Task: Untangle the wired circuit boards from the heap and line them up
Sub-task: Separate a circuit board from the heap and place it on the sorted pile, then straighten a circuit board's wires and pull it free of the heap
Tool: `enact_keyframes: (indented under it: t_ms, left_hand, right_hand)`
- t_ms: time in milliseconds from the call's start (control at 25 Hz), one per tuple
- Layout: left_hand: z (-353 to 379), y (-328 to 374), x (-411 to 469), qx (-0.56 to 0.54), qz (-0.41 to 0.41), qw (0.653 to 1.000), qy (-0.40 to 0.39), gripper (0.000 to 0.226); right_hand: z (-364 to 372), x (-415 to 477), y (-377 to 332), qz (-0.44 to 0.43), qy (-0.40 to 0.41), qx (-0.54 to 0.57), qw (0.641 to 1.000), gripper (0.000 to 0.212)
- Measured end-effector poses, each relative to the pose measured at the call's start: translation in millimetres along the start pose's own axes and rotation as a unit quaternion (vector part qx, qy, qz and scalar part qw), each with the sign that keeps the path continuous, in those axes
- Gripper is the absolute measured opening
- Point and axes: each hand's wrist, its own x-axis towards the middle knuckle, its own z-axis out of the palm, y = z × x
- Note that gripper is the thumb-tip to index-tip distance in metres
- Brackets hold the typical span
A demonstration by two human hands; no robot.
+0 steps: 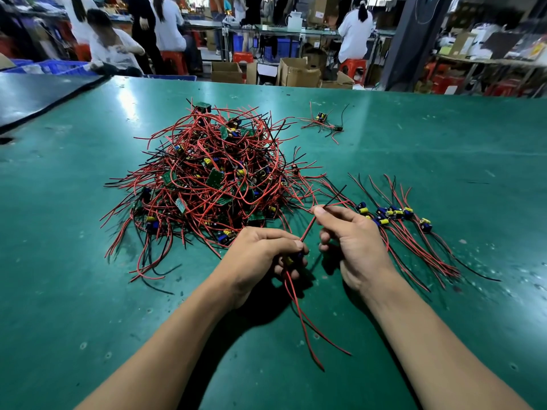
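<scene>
Between heap and lined-up row, a wired board sits clamped in the left hand while the right hand pinches its leads; pulling hard could snag neighbouring wires.

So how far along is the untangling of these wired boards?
Done: a short row of boards lined up at right. In hand: the left hand grips one board while the right hand pinches its wires. Left: the big heap and a small tangle beyond.

Boxes, perhaps red stools, behind green table.
</scene>
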Motion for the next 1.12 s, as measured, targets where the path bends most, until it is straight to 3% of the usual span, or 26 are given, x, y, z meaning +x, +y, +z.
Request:
enact_keyframes:
  t_ms: [160,320,600,1120]
  left_hand:
    - [0,1,-1,-0.004,0.004,1.000,0.000,0.015]
    - [0,0,-3,0.012,0.022,1.000,-0.008,0.019]
    - [0,2,-2,0.032,0.018,0.999,-0.031,0.018]
    - [-1,2,-3,0.047,0.009,0.997,-0.061,0.017]
  right_hand:
    - [3,3,0,0.013,0.003,0.050,0.999,0.007]
    - [-4,4,-9,0.100,-0.018,0.119,0.988,0.028]
    - [-5,8,-12,0.125,-0.028,0.180,0.975,0.016]
    - [-11,10,-17,0.179,-0.027,0.254,0.950,0.025]
